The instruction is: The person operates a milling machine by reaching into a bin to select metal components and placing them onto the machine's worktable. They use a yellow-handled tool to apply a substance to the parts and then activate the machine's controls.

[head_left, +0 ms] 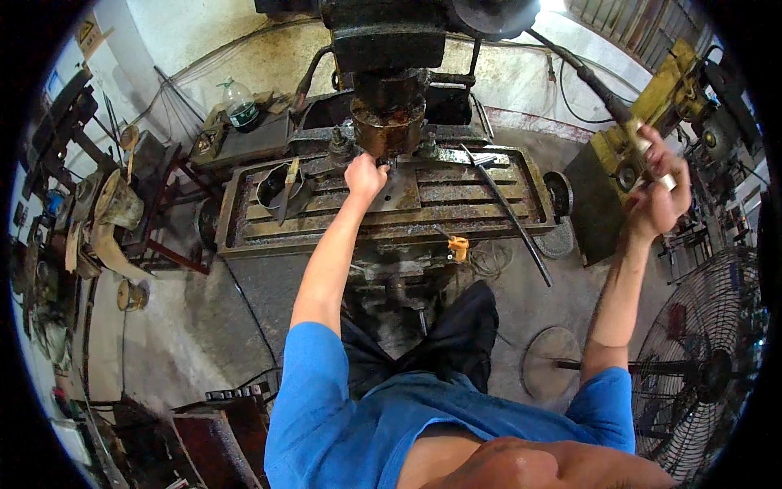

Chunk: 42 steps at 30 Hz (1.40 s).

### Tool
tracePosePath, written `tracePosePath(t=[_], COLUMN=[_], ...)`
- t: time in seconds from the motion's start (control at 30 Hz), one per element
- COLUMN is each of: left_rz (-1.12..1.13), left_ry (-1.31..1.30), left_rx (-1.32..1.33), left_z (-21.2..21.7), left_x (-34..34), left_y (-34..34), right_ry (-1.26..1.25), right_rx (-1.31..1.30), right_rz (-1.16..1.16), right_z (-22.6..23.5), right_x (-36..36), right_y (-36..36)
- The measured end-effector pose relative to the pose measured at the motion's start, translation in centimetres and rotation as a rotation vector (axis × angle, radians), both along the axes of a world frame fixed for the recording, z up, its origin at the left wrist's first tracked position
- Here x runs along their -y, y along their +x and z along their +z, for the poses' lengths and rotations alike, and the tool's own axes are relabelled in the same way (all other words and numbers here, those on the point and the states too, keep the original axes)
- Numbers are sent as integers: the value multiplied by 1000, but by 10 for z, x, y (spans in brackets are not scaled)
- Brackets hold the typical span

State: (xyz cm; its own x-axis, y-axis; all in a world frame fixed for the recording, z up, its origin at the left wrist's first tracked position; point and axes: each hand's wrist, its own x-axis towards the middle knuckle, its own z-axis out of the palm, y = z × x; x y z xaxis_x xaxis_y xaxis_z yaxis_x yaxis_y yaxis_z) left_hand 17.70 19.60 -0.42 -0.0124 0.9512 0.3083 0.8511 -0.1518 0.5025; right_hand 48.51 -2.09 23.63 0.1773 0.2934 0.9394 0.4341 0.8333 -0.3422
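Observation:
My left hand (366,178) is closed just below the rusty spindle head (388,122) of a milling machine, above the slotted table (269,235). What its fingers grip is hidden. Raised at the far right, my right hand (658,191) curls round the end of a long dark lever (590,77), which runs down from the machine's top. Pale bands wrap some of its fingers. A metal container (300,200) with a brush-like flat tool (289,189) sits on the table left of my left hand. A long dark bar (513,218) slants over the table's front edge.
An orange tool (459,248) hangs at the table's front. A round handwheel (559,194) stands at its right end. A large caged fan (692,367) is near my right elbow, and a yellow machine (599,167) stands behind it. A plastic bottle (239,104) rests at back left.

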Motion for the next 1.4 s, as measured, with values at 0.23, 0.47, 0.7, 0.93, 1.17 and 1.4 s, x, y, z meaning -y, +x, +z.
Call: tracePosePath(t=[0.23, 0.47, 0.7, 0.93, 1.17, 1.4], left_rz=[3, -171, 130, 113, -100, -2], left_ry=[-25, 96, 303, 151, 235, 150], left_rx=[-14, -229, -396, -227, 349, 316], left_z=[8, 40, 54, 30, 18, 15], left_x=[6, 63, 112, 93, 64, 45], left_y=[-1, -74, -171, -164, -82, -28], right_ry=[33, 21, 57, 96, 104, 132], right_rx=[-34, -46, -70, -81, -117, -66], right_rz=[40, 49, 109, 124, 124, 77], right_z=[-14, -16, -4, -16, -7, -18], right_x=[-1, 2, -1, -4, -4, -7], right_y=[-2, 1, 0, 0, -4, -3])
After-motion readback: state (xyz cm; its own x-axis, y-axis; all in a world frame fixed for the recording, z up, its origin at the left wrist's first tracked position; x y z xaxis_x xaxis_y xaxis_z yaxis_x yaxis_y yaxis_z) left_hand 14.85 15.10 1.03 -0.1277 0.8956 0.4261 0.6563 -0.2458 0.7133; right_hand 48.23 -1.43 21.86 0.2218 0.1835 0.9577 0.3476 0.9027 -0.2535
